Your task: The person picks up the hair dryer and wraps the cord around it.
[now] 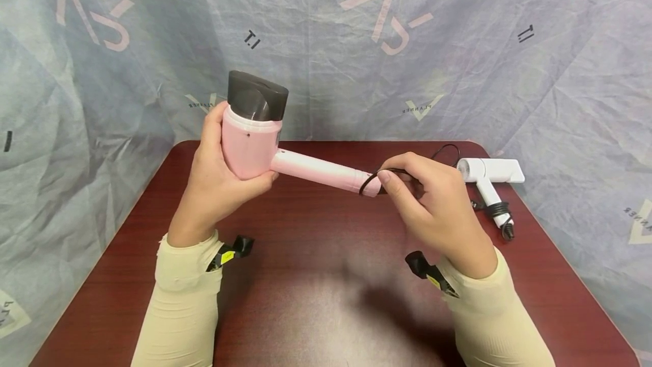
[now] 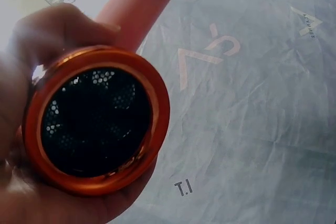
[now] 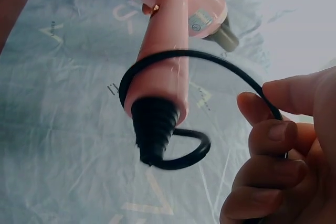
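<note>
A pink hair dryer (image 1: 249, 149) with a black nozzle (image 1: 257, 97) is held up over the table, nozzle upward and handle (image 1: 321, 171) pointing right. My left hand (image 1: 214, 169) grips its body, thumb near the handle's base. In the left wrist view the dryer's round rear grille (image 2: 97, 121) faces the camera inside a shiny orange rim. My right hand (image 1: 433, 203) pinches the black cord (image 3: 226, 66) between thumb and fingers. From the ribbed sleeve (image 3: 152, 129) at the handle's end, the cord loops round the lower handle and runs to the right hand.
A white hair dryer (image 1: 489, 180) lies at the right side of the dark red table (image 1: 305, 276), its black cord (image 1: 498, 210) wound round the handle. Grey printed cloth (image 1: 316, 44) hangs behind and beside the table. Each sleeve cuff carries a small black camera.
</note>
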Demonstrator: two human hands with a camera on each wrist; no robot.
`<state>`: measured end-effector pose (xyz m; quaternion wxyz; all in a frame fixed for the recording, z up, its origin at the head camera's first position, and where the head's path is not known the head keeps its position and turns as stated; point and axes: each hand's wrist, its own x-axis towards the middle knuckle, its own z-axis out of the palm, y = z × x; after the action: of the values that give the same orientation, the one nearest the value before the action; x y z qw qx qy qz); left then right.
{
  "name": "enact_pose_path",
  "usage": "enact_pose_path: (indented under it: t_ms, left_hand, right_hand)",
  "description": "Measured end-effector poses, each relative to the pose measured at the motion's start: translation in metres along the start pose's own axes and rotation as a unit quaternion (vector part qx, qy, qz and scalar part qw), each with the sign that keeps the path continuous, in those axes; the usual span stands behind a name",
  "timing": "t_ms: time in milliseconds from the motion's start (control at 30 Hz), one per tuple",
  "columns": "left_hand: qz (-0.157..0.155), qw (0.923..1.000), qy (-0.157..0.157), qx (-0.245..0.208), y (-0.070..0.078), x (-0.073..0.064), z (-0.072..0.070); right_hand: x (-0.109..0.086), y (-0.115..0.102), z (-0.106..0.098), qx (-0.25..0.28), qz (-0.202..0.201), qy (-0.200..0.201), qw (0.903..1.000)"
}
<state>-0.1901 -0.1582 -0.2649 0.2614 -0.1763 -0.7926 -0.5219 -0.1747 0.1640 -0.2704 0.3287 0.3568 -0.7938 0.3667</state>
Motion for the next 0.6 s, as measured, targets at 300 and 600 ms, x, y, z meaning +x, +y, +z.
enact_pose_path:
  t_ms: [300, 600]
  left_hand:
    - [0.02, 0.9972, -0.034, -0.064, 0.0072, -0.001, -0.0029]
    - [0.023, 0.9928, -0.047, -0.108, 0.0076, -0.0014, -0.0037]
  right_hand:
    - [0.0016, 0.0022, -0.0052, 0.025, 0.028, -0.003, 0.9993]
    - [0.0048, 0.0022, -0.0055, 0.057, 0.037, -0.005, 0.9977]
